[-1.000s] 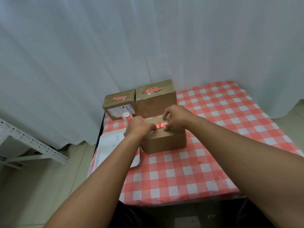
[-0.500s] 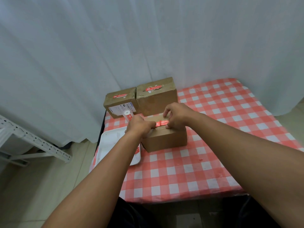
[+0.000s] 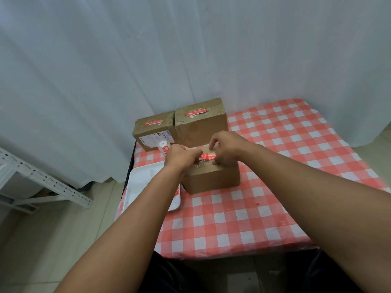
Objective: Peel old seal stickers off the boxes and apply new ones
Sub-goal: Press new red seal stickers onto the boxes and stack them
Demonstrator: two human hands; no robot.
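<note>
Two bare forearms, no sleeves, bare left hand [image 3: 181, 155] and right hand [image 3: 228, 145], dark clothing below.

Three brown cardboard boxes are counted on the counter [image 3: 275, 166]: a near box [image 3: 213, 180], a back-left box [image 3: 153, 132] and a back-right box [image 3: 201, 123]. Three red seal stickers are seen, one atop each: near [image 3: 208, 155], back-left [image 3: 154, 122], back-right [image 3: 196, 111]. One sticker roll [image 3: 164, 146], one white tray [image 3: 143, 182] and two hands, left [image 3: 181, 156] and right [image 3: 227, 145], are counted.
</note>
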